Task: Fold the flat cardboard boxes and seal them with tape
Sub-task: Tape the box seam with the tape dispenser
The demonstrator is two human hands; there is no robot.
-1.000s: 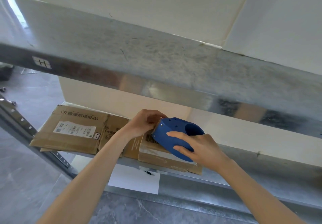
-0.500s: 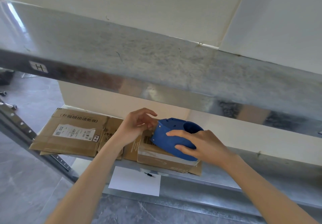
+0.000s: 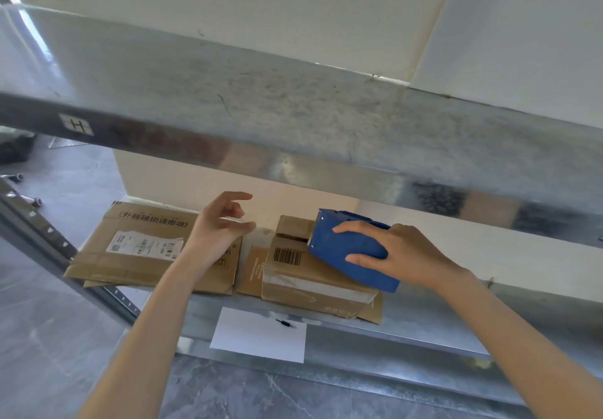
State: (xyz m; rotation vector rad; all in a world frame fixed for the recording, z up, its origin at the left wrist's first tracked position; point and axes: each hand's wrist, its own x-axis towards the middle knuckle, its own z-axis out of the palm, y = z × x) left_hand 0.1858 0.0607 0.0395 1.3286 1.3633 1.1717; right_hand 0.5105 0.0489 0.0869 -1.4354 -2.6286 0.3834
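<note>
Head view: a blue tape dispenser (image 3: pixel 346 245) sits at about 4 o'clock from the middle of the frame, resting on top of a small folded cardboard box (image 3: pixel 310 280). The right hand (image 3: pixel 414 255) grasps the dispenser from its 3 o'clock side, one finger across the upper edge and another pressed on the blue flank. The dispenser's toothed end points toward 10 o'clock, over the box's top flaps. The box shows a barcode (image 3: pixel 287 256) on its top and a strip of clear tape along its near side. It stands on a metal lower shelf (image 3: pixel 424 324), with a flat brown piece under it sticking out at its 9 and 5 o'clock sides.

The left hand (image 3: pixel 218 226) is at 8 o'clock from the middle, released, its fingers loosely spread and grasping nothing. It hangs over the 3 o'clock end of a stack of flat cardboard boxes (image 3: pixel 107 255); whether it touches them cannot be told. The stack lies on the same shelf, just beside the box at its 9 o'clock, and bears a white shipping label (image 3: pixel 143 245) and printed characters.

At 6 o'clock a white sheet of paper (image 3: pixel 257 337) hangs on the shelf's front edge. An upper metal shelf (image 3: pixel 293 118) runs from 9 to 3 o'clock, with an H sticker (image 3: pixel 76 124) at its 9 o'clock end.
</note>
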